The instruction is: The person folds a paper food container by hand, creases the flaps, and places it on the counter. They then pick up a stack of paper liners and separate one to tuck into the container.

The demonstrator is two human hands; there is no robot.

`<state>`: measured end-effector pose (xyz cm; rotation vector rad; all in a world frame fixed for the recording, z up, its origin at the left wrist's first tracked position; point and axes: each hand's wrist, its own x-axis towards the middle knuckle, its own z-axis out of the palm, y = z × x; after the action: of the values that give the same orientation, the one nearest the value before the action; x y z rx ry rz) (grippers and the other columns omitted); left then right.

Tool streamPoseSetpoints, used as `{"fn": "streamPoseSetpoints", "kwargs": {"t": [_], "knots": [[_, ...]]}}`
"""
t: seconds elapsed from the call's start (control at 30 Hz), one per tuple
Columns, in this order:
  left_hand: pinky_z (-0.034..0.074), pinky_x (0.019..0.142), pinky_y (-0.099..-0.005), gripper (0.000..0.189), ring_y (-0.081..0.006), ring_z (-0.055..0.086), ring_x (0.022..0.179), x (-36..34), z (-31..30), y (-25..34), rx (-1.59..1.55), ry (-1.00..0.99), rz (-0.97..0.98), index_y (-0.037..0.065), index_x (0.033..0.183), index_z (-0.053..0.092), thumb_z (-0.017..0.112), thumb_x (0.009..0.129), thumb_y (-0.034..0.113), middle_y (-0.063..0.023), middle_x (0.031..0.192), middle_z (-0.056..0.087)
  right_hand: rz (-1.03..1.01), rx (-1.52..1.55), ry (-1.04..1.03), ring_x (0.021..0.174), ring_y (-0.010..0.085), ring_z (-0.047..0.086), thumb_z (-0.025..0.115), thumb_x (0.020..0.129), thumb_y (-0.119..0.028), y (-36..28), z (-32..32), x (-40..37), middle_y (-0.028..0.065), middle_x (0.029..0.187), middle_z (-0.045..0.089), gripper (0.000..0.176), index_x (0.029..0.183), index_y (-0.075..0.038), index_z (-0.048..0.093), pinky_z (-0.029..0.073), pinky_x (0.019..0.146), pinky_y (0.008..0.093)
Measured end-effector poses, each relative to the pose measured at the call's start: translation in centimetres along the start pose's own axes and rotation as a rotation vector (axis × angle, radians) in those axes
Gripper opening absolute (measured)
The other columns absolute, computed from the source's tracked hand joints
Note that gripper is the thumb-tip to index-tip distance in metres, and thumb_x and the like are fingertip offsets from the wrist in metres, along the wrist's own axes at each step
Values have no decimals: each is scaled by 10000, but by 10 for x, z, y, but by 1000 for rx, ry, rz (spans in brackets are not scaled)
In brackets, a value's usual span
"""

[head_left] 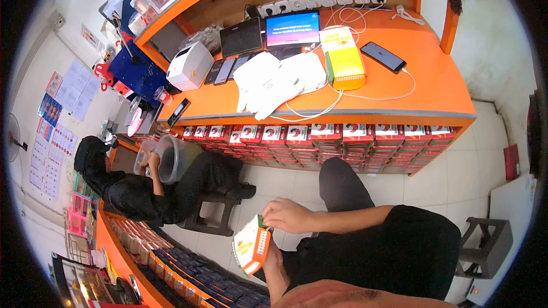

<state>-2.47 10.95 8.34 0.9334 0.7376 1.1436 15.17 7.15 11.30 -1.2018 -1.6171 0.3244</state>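
A small white, orange and green box (pixel 251 246) is held tilted at the lower centre. My left hand (pixel 274 258) holds it from below and behind, with most of its fingers hidden by the box. At the box's upper green edge is my right hand (pixel 287 215), its fingers bent and pressed together on the edge. A larger yellow, green and white box (pixel 345 68) lies on the orange desk (pixel 422 88), beside crumpled white sheets (pixel 274 77).
Red boxes (pixel 328 137) are stacked under the desk. A seated person in black (pixel 137 194) handles a clear tub (pixel 171 158) at the left. Dark packs (pixel 194 279) line a lower-left shelf. A stool (pixel 485 245) stands right; a phone (pixel 383 57) lies on the desk.
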Motion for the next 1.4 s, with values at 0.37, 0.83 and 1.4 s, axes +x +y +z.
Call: {"fn": "streamPoseSetpoints", "kwargs": {"t": [0.37, 0.83, 1.4], "knots": [[478, 1023, -458, 588, -275, 560, 1247, 9, -36, -26, -162, -17, 28, 141, 1472, 401, 694, 980, 276, -105, 1355, 561, 238, 249, 10, 1050, 320, 642, 652, 934, -107, -19, 1, -7, 117, 1106, 634, 100, 987, -23, 638, 518, 908, 422], [475, 1026, -397, 435, -227, 580, 1209, -4, 18, 5, 36, -52, -42, 29, 1396, 492, 647, 1027, 199, -101, 1313, 593, 165, 53, -10, 1130, 337, 621, 693, 929, -204, -13, 4, -12, 150, 1301, 566, 235, 1093, -54, 616, 511, 977, 446], [537, 797, -365, 451, -249, 604, 1031, -4, 26, 28, 960, -287, 300, 12, 1252, 599, 760, 832, 46, -119, 1139, 627, 726, 613, 47, 777, 137, 701, 630, 1039, -207, 2, -8, -7, 111, 954, 701, 258, 1106, 37, 683, 587, 688, 300]]}}
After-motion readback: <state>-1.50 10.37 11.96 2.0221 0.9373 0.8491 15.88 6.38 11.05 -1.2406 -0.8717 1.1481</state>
